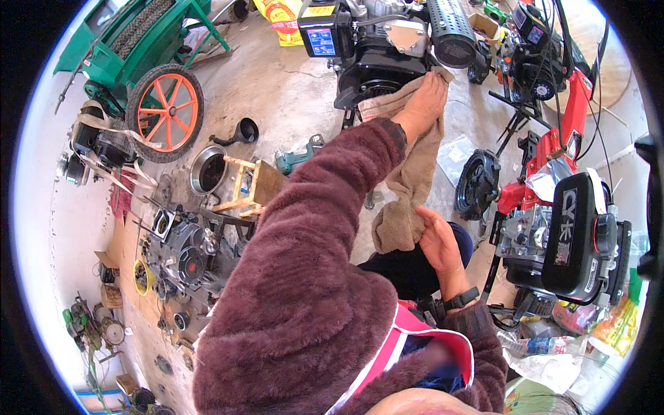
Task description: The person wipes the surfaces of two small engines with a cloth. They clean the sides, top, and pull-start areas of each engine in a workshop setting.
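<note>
My left hand (424,106) reaches forward and grips a brown cloth (415,168), pressing one end near the lower edge of a black small engine (381,65). From that hand the cloth hangs down in a long strip, and its bunched lower end (397,225) lies above my dark-clad knee. My right hand (438,236), with a black band on the wrist, is beside this lower end. Its fingertips are at the cloth's edge, and the hand is not closed around it. A perforated cylindrical muffler (450,33) sits on the engine's right side.
To the right stands a red-framed machine (563,140) with a black wheel and engine. On the left are a green machine (124,52) with an orange-spoked wheel, a metal basin (207,168), a wooden stool (259,184), a teal power tool (301,154) and a grey engine (187,254).
</note>
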A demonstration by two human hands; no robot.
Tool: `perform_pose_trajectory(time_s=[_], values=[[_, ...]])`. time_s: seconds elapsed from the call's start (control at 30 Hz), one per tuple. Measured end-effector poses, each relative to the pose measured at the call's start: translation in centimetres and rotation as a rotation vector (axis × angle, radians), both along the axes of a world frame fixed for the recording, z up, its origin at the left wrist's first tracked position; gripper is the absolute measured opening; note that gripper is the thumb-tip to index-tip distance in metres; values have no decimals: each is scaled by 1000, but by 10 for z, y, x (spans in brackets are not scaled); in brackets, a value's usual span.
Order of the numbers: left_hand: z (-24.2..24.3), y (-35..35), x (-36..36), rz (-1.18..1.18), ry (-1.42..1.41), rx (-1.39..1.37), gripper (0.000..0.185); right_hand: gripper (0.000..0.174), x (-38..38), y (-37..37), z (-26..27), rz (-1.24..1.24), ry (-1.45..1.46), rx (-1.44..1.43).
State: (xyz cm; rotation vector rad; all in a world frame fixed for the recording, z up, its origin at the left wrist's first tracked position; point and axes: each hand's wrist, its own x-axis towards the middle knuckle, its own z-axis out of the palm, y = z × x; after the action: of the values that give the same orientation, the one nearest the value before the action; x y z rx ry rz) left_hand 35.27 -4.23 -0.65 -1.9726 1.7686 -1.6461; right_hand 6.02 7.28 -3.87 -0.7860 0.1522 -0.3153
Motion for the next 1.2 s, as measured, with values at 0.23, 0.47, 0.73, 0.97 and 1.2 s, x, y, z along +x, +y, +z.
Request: perform_pose_trajectory(time_s=[0.23, 0.47, 0.73, 0.97, 1.2], values=[[9, 16, 16, -102, 118, 64, 28, 49, -1, 3, 0, -9, 6, 18], [14, 8, 7, -57, 12, 119, 23, 51, 2, 4, 0, -1, 22, 24], [14, 7, 17, -327, 234, 122, 11, 51, 2, 4, -2, -23, 56, 4], [4, -4, 12, -274, 225, 148, 14, 52, 6, 6, 4, 17, 22, -60], [-1, -37, 10, -175, 4, 192, 21, 54, 1, -1, 3, 22, 25, 14]])
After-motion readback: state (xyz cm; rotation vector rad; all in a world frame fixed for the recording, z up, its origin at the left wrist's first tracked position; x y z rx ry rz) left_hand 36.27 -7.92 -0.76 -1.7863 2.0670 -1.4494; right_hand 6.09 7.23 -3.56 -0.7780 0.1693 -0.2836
